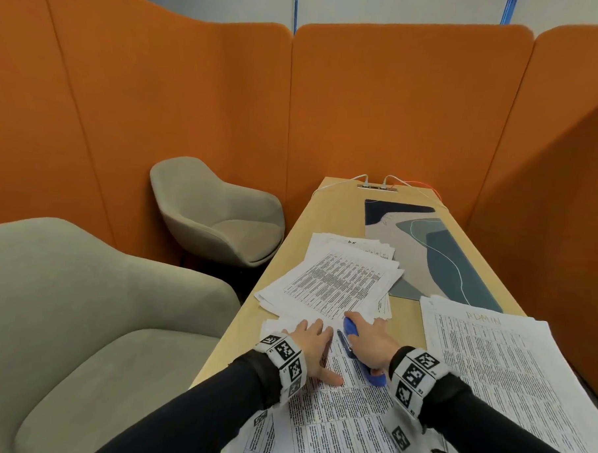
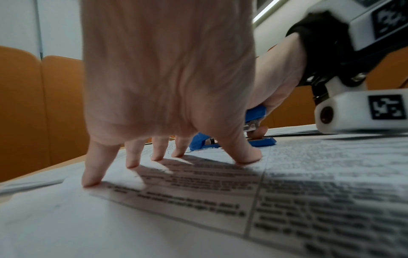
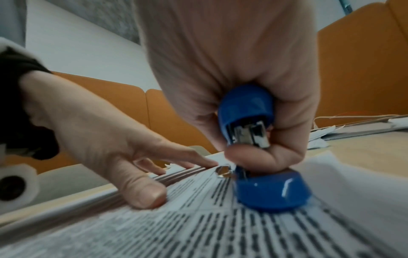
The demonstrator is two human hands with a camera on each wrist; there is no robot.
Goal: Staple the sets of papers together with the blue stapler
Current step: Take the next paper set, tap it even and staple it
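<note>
The blue stapler (image 1: 349,329) lies on the near set of printed papers (image 1: 334,416), its front toward the sheets' far edge. My right hand (image 1: 371,340) grips its top from above. In the right wrist view the stapler's top (image 3: 245,108) is raised off its base (image 3: 271,190), a finger of my right hand (image 3: 198,104) sits between them, and the base rests on the paper (image 3: 220,227). My left hand (image 1: 311,348) presses the sheets flat just left of the stapler. In the left wrist view its fingertips (image 2: 132,164) stand spread on the page (image 2: 198,200), with the stapler (image 2: 262,141) behind them.
A loose pile of printed sheets (image 1: 336,279) lies just beyond the hands, and another stack (image 1: 497,365) lies to the right. A patterned desk mat (image 1: 437,253) covers the far table (image 1: 326,207). Two grey chairs (image 1: 219,219) stand left, with orange partitions (image 1: 399,104) around.
</note>
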